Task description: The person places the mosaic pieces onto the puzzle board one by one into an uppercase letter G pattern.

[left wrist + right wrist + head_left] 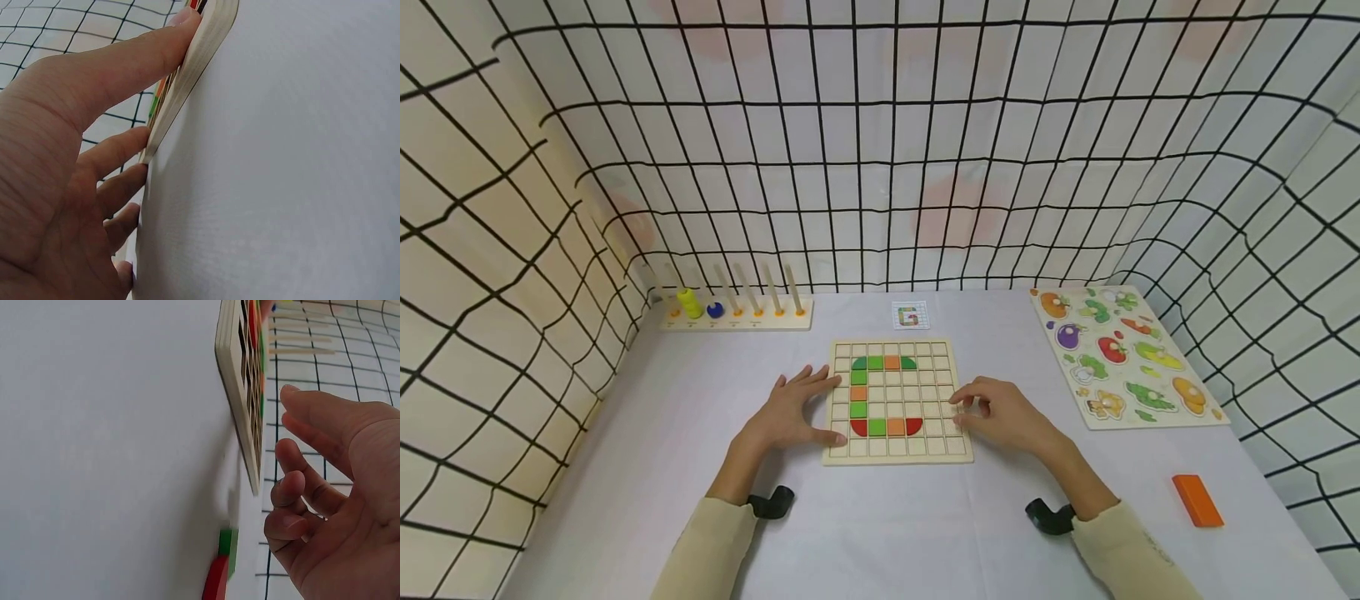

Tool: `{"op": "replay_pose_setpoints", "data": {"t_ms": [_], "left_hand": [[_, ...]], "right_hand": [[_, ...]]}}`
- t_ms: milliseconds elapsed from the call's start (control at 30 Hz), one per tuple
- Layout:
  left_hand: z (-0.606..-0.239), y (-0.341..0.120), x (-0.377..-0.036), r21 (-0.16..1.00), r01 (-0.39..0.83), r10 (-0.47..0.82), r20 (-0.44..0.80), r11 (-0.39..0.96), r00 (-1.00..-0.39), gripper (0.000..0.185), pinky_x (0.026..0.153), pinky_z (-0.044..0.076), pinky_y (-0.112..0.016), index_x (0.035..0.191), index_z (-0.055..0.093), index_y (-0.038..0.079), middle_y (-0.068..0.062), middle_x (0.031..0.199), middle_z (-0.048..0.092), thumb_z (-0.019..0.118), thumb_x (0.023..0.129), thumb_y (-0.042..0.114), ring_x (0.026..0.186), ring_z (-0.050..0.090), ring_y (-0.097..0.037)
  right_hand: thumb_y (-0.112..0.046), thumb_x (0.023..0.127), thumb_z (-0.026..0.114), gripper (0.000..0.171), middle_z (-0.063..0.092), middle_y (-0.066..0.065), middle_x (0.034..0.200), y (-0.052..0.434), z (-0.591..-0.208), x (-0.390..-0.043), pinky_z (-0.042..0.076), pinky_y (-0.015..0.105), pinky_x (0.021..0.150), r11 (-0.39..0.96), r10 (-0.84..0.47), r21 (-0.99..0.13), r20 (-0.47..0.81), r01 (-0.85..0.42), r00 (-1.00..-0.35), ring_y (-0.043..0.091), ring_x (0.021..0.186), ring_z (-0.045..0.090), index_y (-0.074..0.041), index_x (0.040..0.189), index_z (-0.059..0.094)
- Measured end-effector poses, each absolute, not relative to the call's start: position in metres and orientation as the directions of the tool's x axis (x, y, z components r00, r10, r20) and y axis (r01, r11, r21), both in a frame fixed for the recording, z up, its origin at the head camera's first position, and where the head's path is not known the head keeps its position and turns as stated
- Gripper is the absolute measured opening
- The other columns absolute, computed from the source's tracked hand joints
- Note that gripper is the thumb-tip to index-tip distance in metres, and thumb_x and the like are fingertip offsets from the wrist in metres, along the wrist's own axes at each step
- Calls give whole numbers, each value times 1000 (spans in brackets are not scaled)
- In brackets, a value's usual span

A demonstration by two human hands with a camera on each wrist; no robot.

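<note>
Wooden square grid board [897,400] shows, I judge, a half-built coloured G (card [910,315] as model); left hand [790,414] braces it with spread fingers, right hand [1003,414] hovers loosely curled, holding nothing.

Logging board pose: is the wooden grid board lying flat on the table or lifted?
Flat: the wooden grid board lies on the white table, with the left hand at its edge.

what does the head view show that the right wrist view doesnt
Only the head view shows the left hand resting flat against the left edge of the grid board, the pattern card, the vegetable puzzle, the peg rack and the orange block. Only the right wrist view shows a red and green piece lying on the table beside the board, and the curl of the fingers with nothing in them. Both show the right hand at the board's right edge, the table and the coloured tiles.
</note>
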State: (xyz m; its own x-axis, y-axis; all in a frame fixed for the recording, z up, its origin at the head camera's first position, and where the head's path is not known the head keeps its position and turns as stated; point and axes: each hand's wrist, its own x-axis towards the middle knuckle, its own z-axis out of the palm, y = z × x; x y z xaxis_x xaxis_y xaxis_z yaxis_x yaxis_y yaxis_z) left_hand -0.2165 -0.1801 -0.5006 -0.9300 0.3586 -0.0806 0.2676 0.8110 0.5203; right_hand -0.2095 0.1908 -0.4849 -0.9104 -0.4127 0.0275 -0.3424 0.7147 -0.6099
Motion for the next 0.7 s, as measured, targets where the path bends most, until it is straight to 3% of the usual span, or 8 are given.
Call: {"op": "replay_pose_setpoints", "data": {"t_ms": [367,700], "left_hand": [[-502,-182,-217,514,264,353,-82,816,-932,99,121,2,-59,147,44,28,1,159,31,80,62,63,152,14,-25],[-503,-182,-217,524,260,355,-86,811,-931,99,121,2,-58,147,44,29,3,159,30,80,61,64,152,15,-25]], "right_hand": [[-25,82,79,25,63,-4,89,234,-491,-204,41,22,59,745,-347,-589,60,-313,-936,11,68,49,-22,106,71],[-30,79,81,34,60,-5,94,261,-500,-199,40,21,57,780,-310,-568,13,-262,-951,13,70,48,-24,109,69]]}}
